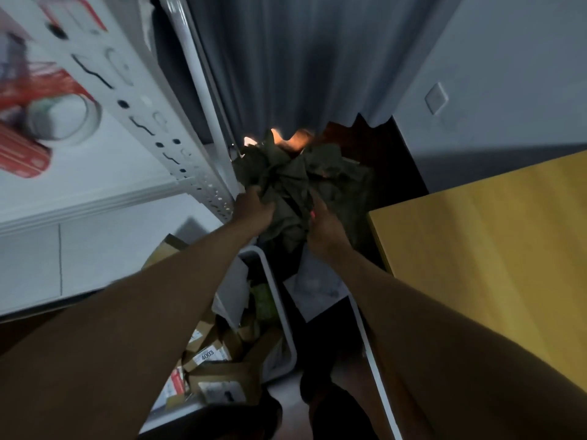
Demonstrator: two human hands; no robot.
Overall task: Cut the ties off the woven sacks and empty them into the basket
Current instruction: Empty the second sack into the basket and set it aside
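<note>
Grey curtain (286, 58) backs both hands (254, 208) gripping the dark-green sack (295, 182) above the basket (279, 300).

sack (295, 182) above basket (279, 300) (parcels (216, 354) inside)

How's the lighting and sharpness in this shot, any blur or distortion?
Head view: dim and bluish overall, one warm glare spot behind the sack; shelf at left is motion-blurred; both hands are soft; wide-angle bends the edges.
</note>
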